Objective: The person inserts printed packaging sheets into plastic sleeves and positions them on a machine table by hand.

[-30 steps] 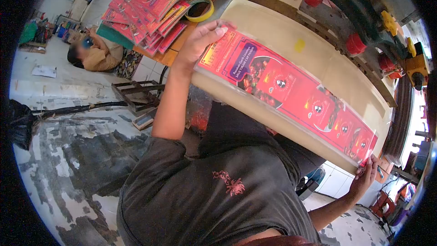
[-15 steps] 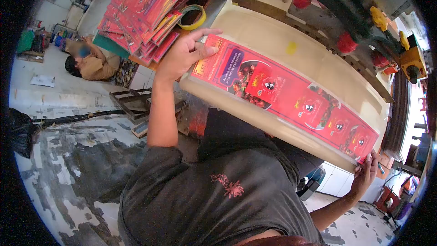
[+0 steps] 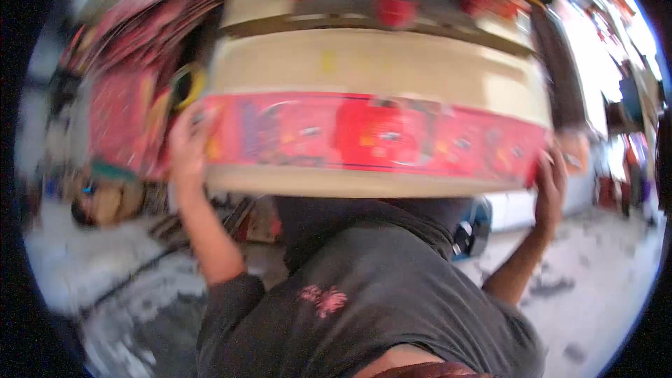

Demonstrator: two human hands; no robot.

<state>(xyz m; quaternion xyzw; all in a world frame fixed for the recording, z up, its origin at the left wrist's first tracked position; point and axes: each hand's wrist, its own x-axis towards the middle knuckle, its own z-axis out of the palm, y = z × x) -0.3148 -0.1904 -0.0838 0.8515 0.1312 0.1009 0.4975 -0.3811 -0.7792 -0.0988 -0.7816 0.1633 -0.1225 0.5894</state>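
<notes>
A long red printed strip (image 3: 378, 133) with food pictures and logos lies level across a beige worktop (image 3: 392, 63), close to its front edge. My left hand (image 3: 187, 141) is at the strip's left end, thumb side against it, its fingers smeared by motion. At the opposite end my right hand (image 3: 551, 171) has its fingers closed on the strip's lower right corner. Blur hides the exact contact of the fingertips.
Stacks of red printed sheets (image 3: 122, 115) stand at the left, with a yellow tape roll (image 3: 189, 86) beside them. Machine parts with red knobs (image 3: 395, 11) run behind a bar across the worktop. Another person (image 3: 112, 203) sits low at far left.
The view has turned, so the strip and worktop now appear level instead of slanting down to the right. Both hands remain at the strip's ends. The picture has become blurred.
</notes>
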